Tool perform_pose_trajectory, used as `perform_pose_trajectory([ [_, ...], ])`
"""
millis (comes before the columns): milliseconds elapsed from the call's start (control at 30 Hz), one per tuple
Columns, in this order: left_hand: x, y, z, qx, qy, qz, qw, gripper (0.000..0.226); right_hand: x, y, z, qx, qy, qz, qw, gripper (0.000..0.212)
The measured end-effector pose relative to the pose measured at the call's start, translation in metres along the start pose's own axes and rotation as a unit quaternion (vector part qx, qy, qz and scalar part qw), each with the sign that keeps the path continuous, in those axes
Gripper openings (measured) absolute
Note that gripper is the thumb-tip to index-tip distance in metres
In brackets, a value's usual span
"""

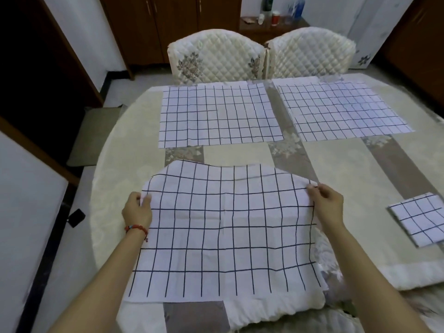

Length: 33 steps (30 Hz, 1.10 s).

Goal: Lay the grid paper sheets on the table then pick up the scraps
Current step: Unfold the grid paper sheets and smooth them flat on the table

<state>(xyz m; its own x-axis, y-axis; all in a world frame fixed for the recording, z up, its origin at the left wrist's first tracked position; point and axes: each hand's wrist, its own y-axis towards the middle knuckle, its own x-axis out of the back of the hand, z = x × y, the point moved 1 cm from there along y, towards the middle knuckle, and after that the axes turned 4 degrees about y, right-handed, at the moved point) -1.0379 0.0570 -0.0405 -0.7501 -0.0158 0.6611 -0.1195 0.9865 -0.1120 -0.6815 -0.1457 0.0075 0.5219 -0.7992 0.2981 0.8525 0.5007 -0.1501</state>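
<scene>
White sheets point(225, 227) with dark grid lines

My left hand point(137, 210): pinching the white black-gridded sheet point(225, 231) at 9 o'clock.
My right hand point(326, 204): pinching it at 3 o'clock.

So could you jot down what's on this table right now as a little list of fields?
setting: table with a patterned cloth, two quilted chairs behind it
sheets laid flat: two, far left sheet and far right sheet, side by side, apart
sheet in hand: near sheet, far edge drooping
left hand: pinching the near sheet's left edge
right hand: pinching its right edge
still folded: folded piece near the table's right edge
scraps: none that I can make out
</scene>
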Motion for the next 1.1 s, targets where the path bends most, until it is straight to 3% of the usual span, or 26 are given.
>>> perform_pose_trajectory([
  [133, -0.002, -0.001, 0.009, 0.015, 0.028, 0.015, 0.999, 0.027, -0.002, -0.002, -0.012, -0.024, -0.057, -0.031, 0.998, 0.013],
  [233, -0.006, 0.001, 0.004, 0.023, 0.044, 0.033, 0.998, 0.028, -0.007, 0.003, -0.020, -0.054, -0.079, -0.023, 0.995, 0.024],
  [400, -0.011, 0.001, 0.003, 0.011, 0.076, 0.031, 0.997, 0.028, -0.016, 0.011, -0.018, -0.086, -0.104, -0.030, 0.990, 0.025],
  [533, -0.012, 0.000, 0.006, -0.001, 0.074, 0.013, 0.997, 0.034, -0.020, 0.024, -0.020, -0.094, -0.125, -0.019, 0.987, 0.005],
  [667, -0.015, 0.001, 0.008, 0.000, 0.080, 0.020, 0.997, 0.026, -0.022, 0.043, -0.021, -0.083, -0.159, -0.017, 0.984, 0.012],
  [833, -0.016, 0.003, 0.009, 0.008, 0.068, 0.022, 0.997, 0.024, -0.027, 0.061, -0.018, -0.081, -0.163, -0.029, 0.983, 0.035],
  [1100, -0.012, 0.007, 0.005, 0.049, 0.038, 0.016, 0.998, 0.027, -0.009, 0.045, -0.031, -0.113, -0.207, -0.031, 0.971, 0.033],
])
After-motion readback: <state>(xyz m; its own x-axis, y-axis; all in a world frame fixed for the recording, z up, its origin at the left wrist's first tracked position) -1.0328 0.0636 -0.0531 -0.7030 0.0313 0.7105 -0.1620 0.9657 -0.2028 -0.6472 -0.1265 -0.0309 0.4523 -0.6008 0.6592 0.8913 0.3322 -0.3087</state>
